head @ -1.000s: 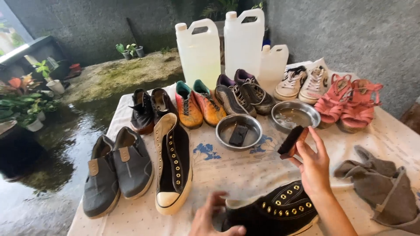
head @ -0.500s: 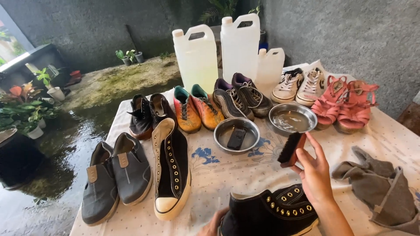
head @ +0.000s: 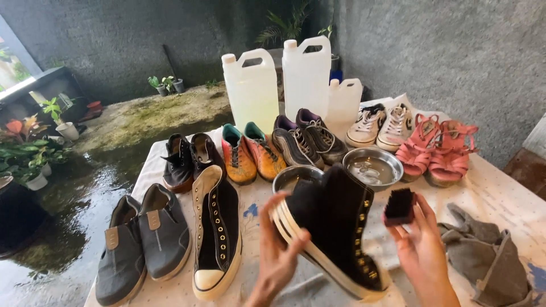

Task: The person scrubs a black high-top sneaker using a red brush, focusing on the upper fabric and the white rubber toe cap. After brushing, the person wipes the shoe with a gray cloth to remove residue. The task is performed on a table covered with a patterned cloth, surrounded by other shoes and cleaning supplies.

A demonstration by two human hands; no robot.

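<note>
My left hand [head: 277, 258] grips a black high-top sneaker [head: 335, 227] with gold eyelets by its white sole, tilted up over the table with its sole toward me. My right hand [head: 420, 245] holds a small dark brush [head: 399, 206] just to the right of that shoe. Its matching black high-top [head: 216, 233] lies flat on the patterned tablecloth [head: 500, 196] to the left.
Pairs of shoes line the table: grey slip-ons [head: 142, 239], dark shoes [head: 187, 159], orange boots [head: 250, 153], purple trainers [head: 307, 139], white sneakers [head: 381, 125], pink sandals [head: 438, 150]. Two metal bowls [head: 372, 167], three white jugs [head: 301, 79], a grey cloth [head: 489, 256]. Wet floor at left.
The black high-top has been lifted off the table and tilted up in my left hand. My right hand with the brush has come lower and closer to it.
</note>
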